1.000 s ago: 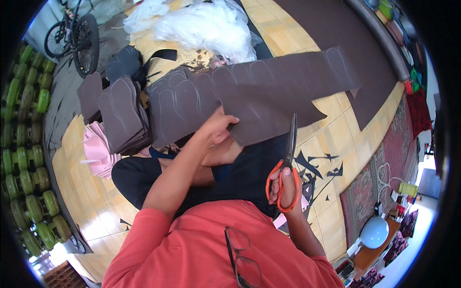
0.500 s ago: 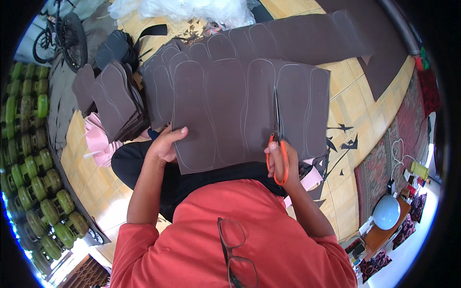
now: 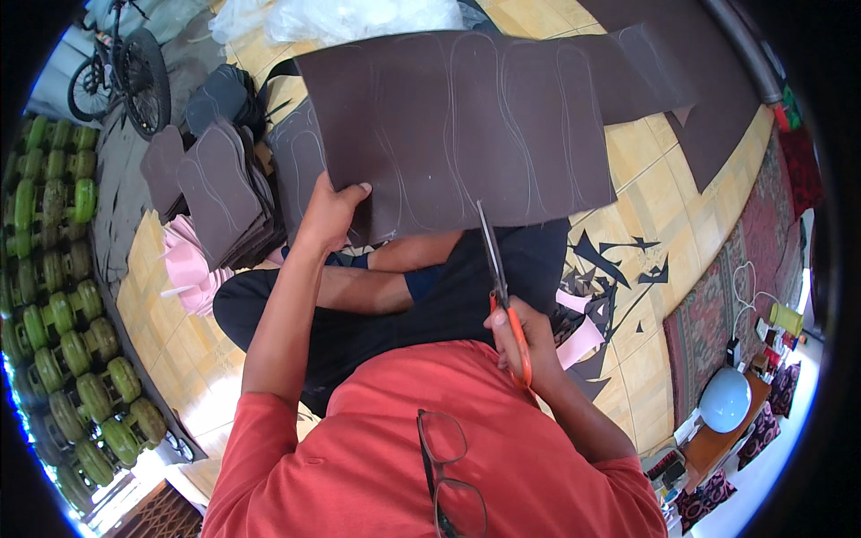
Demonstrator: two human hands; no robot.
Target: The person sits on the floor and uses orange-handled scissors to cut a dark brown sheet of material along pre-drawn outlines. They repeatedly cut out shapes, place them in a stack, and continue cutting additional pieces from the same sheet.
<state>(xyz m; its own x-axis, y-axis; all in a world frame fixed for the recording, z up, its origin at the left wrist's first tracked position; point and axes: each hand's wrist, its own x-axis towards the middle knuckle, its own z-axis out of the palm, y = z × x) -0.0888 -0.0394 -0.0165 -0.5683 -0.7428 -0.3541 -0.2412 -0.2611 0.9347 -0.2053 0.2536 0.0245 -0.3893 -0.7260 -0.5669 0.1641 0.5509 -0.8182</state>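
Note:
A dark brown sheet [image 3: 448,125], marked with pale insole-shaped outlines, is held out in front of me. My left hand [image 3: 334,208] grips its lower left edge, thumb on top and fingers out of sight beneath. In my right hand [image 3: 523,339] is a pair of scissors [image 3: 509,327] with orange handles. The scissors' blades point up and away, looking nearly closed, and their tips reach the sheet's near edge. Behind it, a longer marked brown sheet [image 3: 641,76] lies on the floor and is partly covered.
Stacked brown insole-shaped pieces [image 3: 220,184] stand at left beside pink sheets [image 3: 188,269]. Dark offcuts [image 3: 610,260] litter the tiles by my right knee. Clear plastic [image 3: 332,18] lies at the back; green gas cylinders [image 3: 54,296] line the left side, near a bicycle [image 3: 143,81].
My left hand has lifted the sheet up and away from my lap, uncovering my crossed legs. The scissors have come back toward me, from well over the sheet to its near edge.

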